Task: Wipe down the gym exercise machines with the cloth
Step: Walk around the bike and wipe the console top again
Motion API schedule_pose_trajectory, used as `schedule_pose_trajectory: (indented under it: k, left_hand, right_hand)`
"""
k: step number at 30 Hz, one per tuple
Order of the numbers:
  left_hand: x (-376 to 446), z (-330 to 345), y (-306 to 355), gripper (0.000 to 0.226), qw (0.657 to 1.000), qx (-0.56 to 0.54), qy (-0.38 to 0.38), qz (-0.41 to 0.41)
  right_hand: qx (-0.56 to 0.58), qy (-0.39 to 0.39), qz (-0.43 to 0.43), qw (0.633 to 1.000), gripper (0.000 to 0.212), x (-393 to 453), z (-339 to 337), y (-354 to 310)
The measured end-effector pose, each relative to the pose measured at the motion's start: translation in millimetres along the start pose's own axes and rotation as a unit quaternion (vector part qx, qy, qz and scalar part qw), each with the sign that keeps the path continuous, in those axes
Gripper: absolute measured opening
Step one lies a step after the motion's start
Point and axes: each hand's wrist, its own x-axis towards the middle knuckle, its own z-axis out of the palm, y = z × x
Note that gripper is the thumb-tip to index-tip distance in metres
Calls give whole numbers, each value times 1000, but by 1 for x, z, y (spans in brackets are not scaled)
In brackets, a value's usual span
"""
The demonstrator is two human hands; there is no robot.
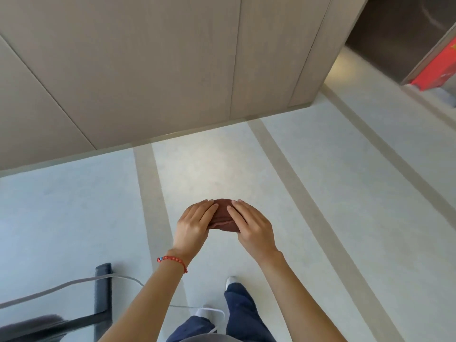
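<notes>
While the person stands on a pale floor crossed by tan stripes, a small reddish-brown cloth, folded into a compact pad, is held between both hands at about waist height in front of the body. The cloth sits in the centre of the view, its edges tucked under the hands on either side.

The left hand holds the cloth's left side, fingers laid fairly straight across the top of the fabric; the thumb is hidden beneath, so it appears to pinch the pad. A red beaded bracelet circles the left wrist.

The right hand covers the cloth's right side in the same way, fingers extended over the top and gently curved around its edge.

Below the arms are dark blue trousers and a light shoe. At the lower left a black metal machine frame stands on the floor, with a grey cable running across it. Beige wall panels fill the upper part of the view.
</notes>
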Motion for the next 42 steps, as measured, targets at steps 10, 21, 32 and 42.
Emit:
schedule_pose_trajectory:
  k: [10,21,32,42]
  left_hand:
    - [40,20,-28,37,990,89,39,-106]
    - [72,17,-93,32,976,147,65,-149]
    - [116,-1,-228,34,971,163,89,-150]
    - [160,-22,-337,33,968,172,89,-159]
  right_hand:
    - [103,-3,-99,990,52,68,52,53]
    - [158,-9,-152,976,47,137,122,61]
    - [175,-1,-167,970,49,242,226,35]
    - [179,1,-186,966,52,338,303,14]
